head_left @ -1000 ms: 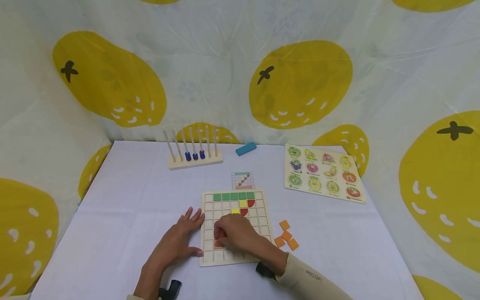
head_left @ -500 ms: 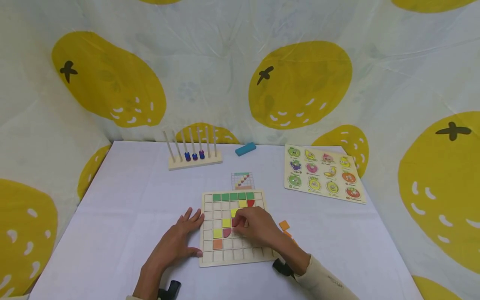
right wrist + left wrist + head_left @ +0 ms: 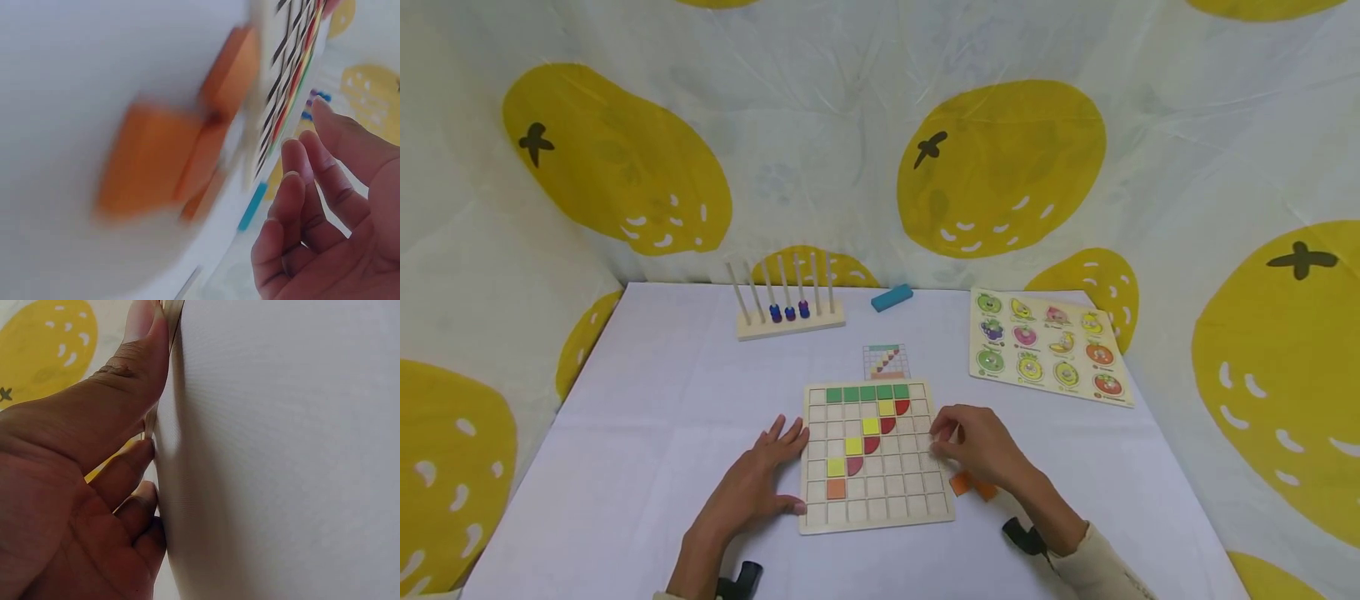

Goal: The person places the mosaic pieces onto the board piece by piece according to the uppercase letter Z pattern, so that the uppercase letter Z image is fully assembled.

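A wooden grid board [image 3: 917,487] lies on the white table in the head view. Green squares [image 3: 868,392] line its upper row. Below them, yellow squares [image 3: 853,447] and red quarter-round tiles [image 3: 871,445] step down to the left, ending above one orange square [image 3: 836,488]. My left hand [image 3: 758,479] rests with spread fingers, its thumb and fingertips at the board's left edge. Over the right edge hovers my right hand [image 3: 979,443], fingers relaxed with a gap to the thumb and nothing between them. Loose orange squares [image 3: 150,159] lie under it, partly hidden in the head view.
A small pattern card [image 3: 886,362] touches the board's far side. Farther back stand a peg abacus [image 3: 793,325] with a few beads and a blue block [image 3: 892,298]. A fruit puzzle board [image 3: 1048,350] lies back right, before a lemon-print curtain [image 3: 820,150].
My right hand has left the orange square on the board and moved right, across the grid to above the loose orange squares. My left hand has stayed in place.
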Motion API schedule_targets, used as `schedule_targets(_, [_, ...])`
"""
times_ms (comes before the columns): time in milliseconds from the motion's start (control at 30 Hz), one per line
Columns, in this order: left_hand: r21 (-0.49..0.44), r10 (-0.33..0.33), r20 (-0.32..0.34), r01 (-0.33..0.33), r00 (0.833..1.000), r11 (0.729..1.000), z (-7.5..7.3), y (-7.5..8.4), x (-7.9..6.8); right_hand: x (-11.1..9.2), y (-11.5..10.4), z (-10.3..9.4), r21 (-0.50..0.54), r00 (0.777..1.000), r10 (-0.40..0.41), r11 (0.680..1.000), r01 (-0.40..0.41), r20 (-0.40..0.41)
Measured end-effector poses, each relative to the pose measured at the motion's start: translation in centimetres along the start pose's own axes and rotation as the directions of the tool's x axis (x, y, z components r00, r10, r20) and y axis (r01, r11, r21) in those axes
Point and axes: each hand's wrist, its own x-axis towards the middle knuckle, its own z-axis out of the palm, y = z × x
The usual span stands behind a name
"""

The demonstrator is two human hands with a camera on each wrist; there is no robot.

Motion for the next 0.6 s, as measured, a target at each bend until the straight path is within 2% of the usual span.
schedule_targets(100, [-0.001, 0.004, 0.002, -0.004, 1.0, 1.0, -0.1, 0.0, 0.0, -0.4, 1.4, -1.1, -0.022, 0.999, 0.027, 0.999, -0.028, -0.022])
schedule_targets(267, [-0.002, 0.007, 0.001, -0.007, 1.0, 1.0, -0.2, 0.1, -0.1, -1.1, 3.2, -2.3, -0.047, 0.999, 0.018, 0.999, -0.02, -0.045])
schedule_targets(600, [-0.006, 0.003, 0.003, -0.003, 1.0, 1.0, -0.2, 0.1, -0.1, -1.1, 4.8, -2.3, -0.073, 0.999, -0.004, 0.997, 0.007, 0.036])
